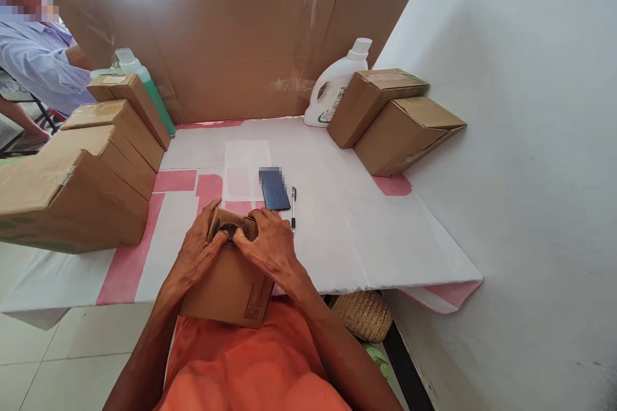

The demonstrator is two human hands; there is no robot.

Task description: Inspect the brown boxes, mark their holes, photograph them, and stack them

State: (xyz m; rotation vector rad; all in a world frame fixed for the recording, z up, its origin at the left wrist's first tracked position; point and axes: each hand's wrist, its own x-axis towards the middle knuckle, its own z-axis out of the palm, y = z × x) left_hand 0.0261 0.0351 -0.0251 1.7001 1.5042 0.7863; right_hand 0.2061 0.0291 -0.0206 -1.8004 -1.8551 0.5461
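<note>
A small brown cardboard box [226,289] with dark printing near its lower right corner rests tilted against the table's front edge and my lap. My left hand [200,244] grips its upper left side, fingers over the far edge and thumb bent inward. On the upper right, my right hand [270,241] is closed on the same box, its thumb pointing in toward the other. Between the thumbs is a dark opening at the box's top end; what lies inside cannot be made out. Just beyond my right hand lie a dark smartphone [276,191] and a pen [294,209].
Cardboard boxes [96,186] line the table's left side, beside a green liquid bottle [154,96]. More boxes [405,131] and a white jug [332,87] stand at right. A cardboard panel [231,51] closes the back. A person [43,58] sits beyond it; a wall [530,173] is right.
</note>
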